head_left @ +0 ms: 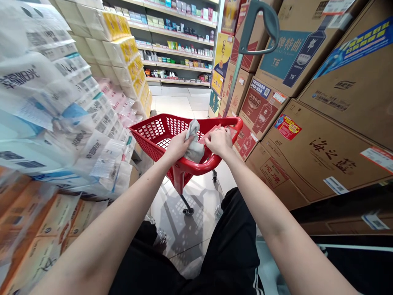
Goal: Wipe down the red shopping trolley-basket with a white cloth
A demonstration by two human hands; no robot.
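Observation:
A red plastic shopping basket cart (147, 135) stands in front of me, its basket an open lattice. My left hand (179, 145) is closed on a crumpled grey-white cloth (194, 149), which hangs against the cart's near rim. My right hand (219, 141) is at the right part of the rim, fingers curled on a flat pink piece (209, 134). Whether that piece is loose or belongs to the cart, I cannot tell. The cart's long pole (235, 82) rises at the right to a grey loop handle (259, 30).
Stacked cardboard cartons (307, 143) line the right side closely. Wrapped tissue packs (76, 110) are piled along the left. Shelves of small goods (181, 41) stand ahead past the tiled floor (172, 104). A cart caster (188, 211) is near my feet.

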